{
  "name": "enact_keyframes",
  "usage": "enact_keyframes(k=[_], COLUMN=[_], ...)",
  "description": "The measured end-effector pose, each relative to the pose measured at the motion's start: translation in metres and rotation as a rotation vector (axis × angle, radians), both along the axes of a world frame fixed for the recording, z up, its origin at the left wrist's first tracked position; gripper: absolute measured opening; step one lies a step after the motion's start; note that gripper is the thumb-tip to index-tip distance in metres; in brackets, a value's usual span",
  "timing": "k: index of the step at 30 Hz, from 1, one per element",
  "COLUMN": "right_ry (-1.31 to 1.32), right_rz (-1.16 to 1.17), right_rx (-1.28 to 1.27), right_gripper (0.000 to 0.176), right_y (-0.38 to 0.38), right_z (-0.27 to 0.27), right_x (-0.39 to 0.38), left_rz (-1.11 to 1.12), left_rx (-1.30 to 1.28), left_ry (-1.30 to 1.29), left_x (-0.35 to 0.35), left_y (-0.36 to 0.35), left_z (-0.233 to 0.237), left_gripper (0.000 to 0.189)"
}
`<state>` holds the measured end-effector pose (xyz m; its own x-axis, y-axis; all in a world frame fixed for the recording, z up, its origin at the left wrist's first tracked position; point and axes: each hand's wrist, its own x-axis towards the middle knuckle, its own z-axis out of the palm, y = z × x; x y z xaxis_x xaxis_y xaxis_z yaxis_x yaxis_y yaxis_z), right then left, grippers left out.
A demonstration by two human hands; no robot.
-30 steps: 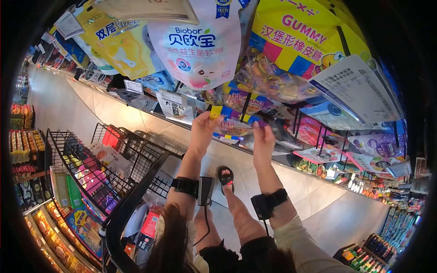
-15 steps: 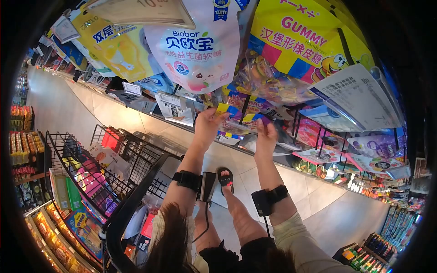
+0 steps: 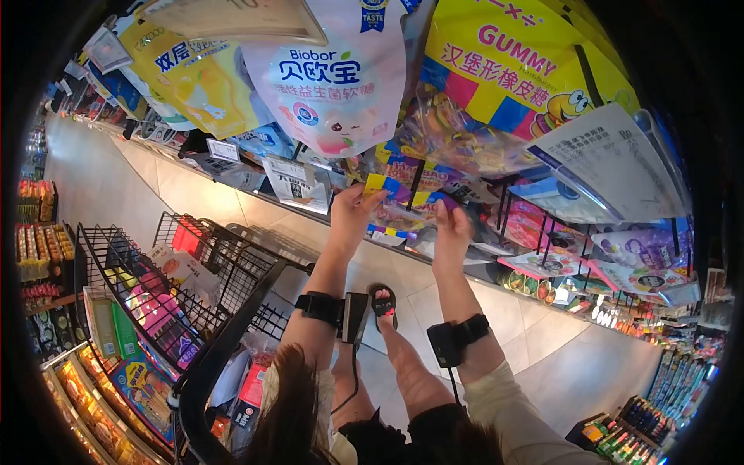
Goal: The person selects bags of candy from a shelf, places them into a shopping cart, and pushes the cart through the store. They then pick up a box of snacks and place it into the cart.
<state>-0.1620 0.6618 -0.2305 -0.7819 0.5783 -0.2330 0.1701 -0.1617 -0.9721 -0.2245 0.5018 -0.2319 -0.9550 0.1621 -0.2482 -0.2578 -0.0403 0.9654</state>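
Observation:
Between my two hands is a candy bag point(image 3: 407, 194) with a purple, yellow and blue printed top, at the lower part of the hanging display. My left hand point(image 3: 354, 215) pinches its left corner, thumb and fingers closed on the yellow part. At the purple right corner, my right hand point(image 3: 452, 226) grips with thumb and fingers. A dark hanging hook point(image 3: 417, 182) crosses in front of the bag's middle. Just above hang a yellow gummy candy bag point(image 3: 496, 62) and a pale pink Biobor candy bag point(image 3: 329, 85).
A black wire shopping cart point(image 3: 225, 271) with several packages stands at my left. Price tags point(image 3: 612, 163) jut out from the rack on the right. A yellow candy bag point(image 3: 194, 74) hangs at upper left. Shelves with snacks point(image 3: 101, 387) line the lower left.
The hands stay almost in place at the candy bag's two corners. The right fingers have shifted slightly, and the view has moved a little.

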Motion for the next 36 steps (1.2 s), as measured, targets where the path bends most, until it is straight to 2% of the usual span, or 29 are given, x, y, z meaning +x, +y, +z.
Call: enact_keyframes(k=[11, 20, 23, 26, 32, 36], right_ry=[0.022, 0.01, -0.03, 0.043, 0.025, 0.037], right_rz=[-0.079, 0.005, -0.079, -0.12, -0.083, -0.001], right_rx=[-0.028, 0.012, -0.005, -0.048, 0.021, 0.016], right_gripper=[0.021, 0.018, 0.018, 0.021, 0.019, 0.018], right_y=[-0.001, -0.001, -0.005, -0.002, -0.003, -0.004], right_z=[0.003, -0.005, 0.002, -0.006, 0.006, -0.003], right_x=[0.002, 0.001, 0.001, 0.001, -0.003, -0.002], left_rz=[0.016, 0.042, 0.028, 0.044, 0.032, 0.056], left_rx=[-0.006, 0.094, 0.022, 0.024, 0.022, 0.017], left_ry=[-0.055, -0.047, -0.075, -0.037, -0.046, -0.026], left_x=[0.003, 0.001, 0.004, 0.003, 0.002, 0.001], left_y=[0.004, 0.002, 0.005, 0.006, 0.005, -0.003], left_z=[0.003, -0.001, 0.0, -0.001, 0.02, -0.006], left_gripper=[0.02, 0.02, 0.02, 0.021, 0.02, 0.021])
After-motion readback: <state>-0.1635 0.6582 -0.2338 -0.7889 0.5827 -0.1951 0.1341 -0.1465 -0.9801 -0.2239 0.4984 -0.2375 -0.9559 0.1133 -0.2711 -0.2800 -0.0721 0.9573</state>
